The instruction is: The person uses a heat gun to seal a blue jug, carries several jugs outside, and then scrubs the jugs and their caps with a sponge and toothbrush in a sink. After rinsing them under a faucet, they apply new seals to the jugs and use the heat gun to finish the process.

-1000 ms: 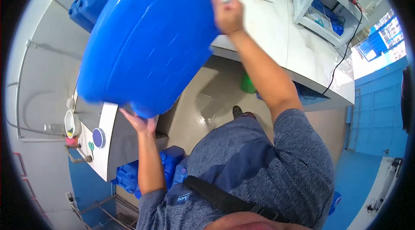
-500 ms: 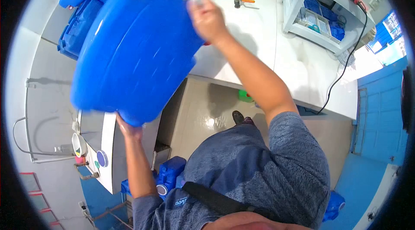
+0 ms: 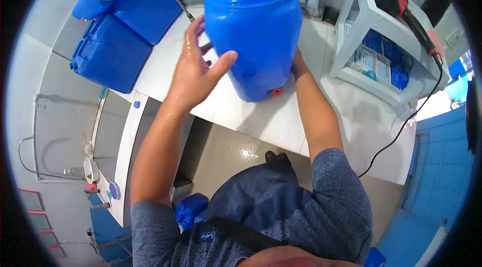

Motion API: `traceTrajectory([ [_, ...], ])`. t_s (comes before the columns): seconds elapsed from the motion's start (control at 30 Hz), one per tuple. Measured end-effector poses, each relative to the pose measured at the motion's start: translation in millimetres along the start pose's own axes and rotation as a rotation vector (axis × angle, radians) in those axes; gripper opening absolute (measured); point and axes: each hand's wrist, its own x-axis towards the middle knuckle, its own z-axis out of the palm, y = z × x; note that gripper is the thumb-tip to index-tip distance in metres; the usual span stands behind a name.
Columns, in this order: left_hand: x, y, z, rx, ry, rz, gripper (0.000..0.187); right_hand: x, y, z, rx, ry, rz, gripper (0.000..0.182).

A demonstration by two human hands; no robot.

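Note:
A large blue plastic water container (image 3: 253,36) stands upright on the white counter (image 3: 221,109), its threaded round mouth uncovered. Low on its near side sits a small red fitting (image 3: 276,92). My left hand (image 3: 198,66) is at the container's left side, wet, with fingers and thumb spread; the thumb tip overlaps the container's edge in this view. On the other side, my right hand (image 3: 297,63) reaches against the container's right flank, its fingers hidden behind it.
More blue jugs (image 3: 113,53) stand at the counter's left end. To the right is a white shelf (image 3: 346,31) with baskets, and a corded red-and-black tool (image 3: 404,8) on top. A sink basin (image 3: 108,134) lies left; another blue container (image 3: 191,210) is on the floor.
The blue container has gone from lying tilted in the air between both hands to upright on the counter. My left hand has come off its lower end and opened beside it.

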Motion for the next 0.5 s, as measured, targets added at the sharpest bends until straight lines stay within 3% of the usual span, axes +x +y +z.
traceTrajectory([
  [0.1, 8, -27, 13, 0.289, -0.006, 0.046, 0.112, 4, -37, -1, 0.150, 0.083, 0.035, 0.038],
  [0.13, 9, -38, 19, 0.091, -0.004, 0.041, 0.124, 9, -49, 1, 0.200, 0.112, 0.045, 0.038],
  [0.27, 11, -55, 24, 0.055, -0.052, -0.120, 0.125, 30, -35, 12, 0.266, 0.069, -0.117, 0.034],
  [0.37, 13, -62, 17, -0.009, -0.076, -0.088, 0.121, -35, -93, 22, 0.329, 0.113, -0.092, 0.031],
  [0.43, 13, -69, 8, -0.060, -0.103, -0.065, 0.120, -50, -108, 20, 0.190, 0.013, -0.101, 0.040],
  [0.5, 14, -72, -3, -0.108, -0.107, -0.056, 0.120, -45, -86, 10, 0.060, 0.051, -0.131, 0.045],
])
